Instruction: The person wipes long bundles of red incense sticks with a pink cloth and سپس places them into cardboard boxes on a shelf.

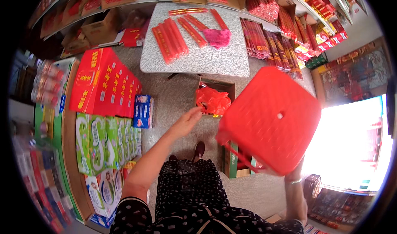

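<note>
A red plastic stool [269, 119] is raised at the right, its patterned seat towards the camera. My right hand is hidden behind the stool's lower edge; only the forearm with a bracelet shows. My left hand [187, 122] reaches forward over the floor, holding nothing, its fingers near a cardboard box [232, 93] with a red plastic bag [212, 100] in it. On the speckled table [211, 62] lie a row of red wrapped packets [170, 40], several loose red packets [192, 32] and a crumpled pink cloth [218, 37].
Large red cartons [104, 82], a blue pack [143, 111] and green-white packs [105, 141] are stacked at the left. Shelves with red goods [263, 4] curve behind the table. A green-edged box [232, 162] stands below the stool. A glass-fronted cabinet [356, 76] is at the right.
</note>
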A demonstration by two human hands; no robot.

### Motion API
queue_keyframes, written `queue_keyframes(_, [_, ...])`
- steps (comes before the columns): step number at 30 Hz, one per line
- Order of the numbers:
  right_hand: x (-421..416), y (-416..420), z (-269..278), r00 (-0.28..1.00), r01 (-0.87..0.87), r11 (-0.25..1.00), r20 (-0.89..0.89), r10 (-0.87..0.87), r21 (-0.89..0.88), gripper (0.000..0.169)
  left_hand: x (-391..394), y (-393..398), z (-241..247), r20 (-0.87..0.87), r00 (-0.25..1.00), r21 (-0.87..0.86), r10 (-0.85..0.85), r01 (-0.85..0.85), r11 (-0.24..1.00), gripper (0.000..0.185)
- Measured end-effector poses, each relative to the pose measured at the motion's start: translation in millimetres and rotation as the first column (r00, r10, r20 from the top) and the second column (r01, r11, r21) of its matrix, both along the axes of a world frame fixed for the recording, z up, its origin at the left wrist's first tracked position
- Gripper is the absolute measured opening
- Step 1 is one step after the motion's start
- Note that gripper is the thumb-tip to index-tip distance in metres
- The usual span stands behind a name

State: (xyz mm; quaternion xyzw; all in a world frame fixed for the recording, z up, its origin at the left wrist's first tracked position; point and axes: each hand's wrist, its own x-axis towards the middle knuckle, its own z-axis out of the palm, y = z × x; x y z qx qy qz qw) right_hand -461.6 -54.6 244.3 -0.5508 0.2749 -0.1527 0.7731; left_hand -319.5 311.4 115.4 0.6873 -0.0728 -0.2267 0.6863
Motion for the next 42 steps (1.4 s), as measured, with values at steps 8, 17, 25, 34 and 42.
queue_keyframes(8, [-57.8,85.3,-72.7,0.915,-0.204,0.916,-0.265,0.305,0.347,0.042,-148.2,51.6,20.4,-0.485,0.824,-0.138,0.292,-0.402,0.905,0.048])
queue_keyframes(17, [-18.0,160.6,-267.4,0.686,-0.573,0.768,-0.346,0.641,0.287,0.045,-238.0,114.2,-98.4,-0.441,0.604,0.053,0.664,-0.721,0.691,0.054])
queue_keyframes(25, [48.4,182.8,-398.4,0.623,-0.726,0.686,-0.387,0.680,0.037,0.052,-209.8,129.0,-239.9,-0.403,0.528,-0.007,0.748,-0.819,0.574,0.058])
queue_keyframes(34, [78.9,155.7,-493.6,0.713,-0.455,0.823,-0.414,0.565,0.340,0.052,-192.9,119.6,-299.7,-0.210,0.684,0.274,0.699,-0.645,0.713,0.063])
queue_keyframes(42, [219.6,128.6,-572.2,0.968,0.065,0.607,-0.199,0.156,0.792,0.054,-106.1,64.8,-283.8,0.311,0.739,0.875,0.597,-0.469,0.125,0.097])
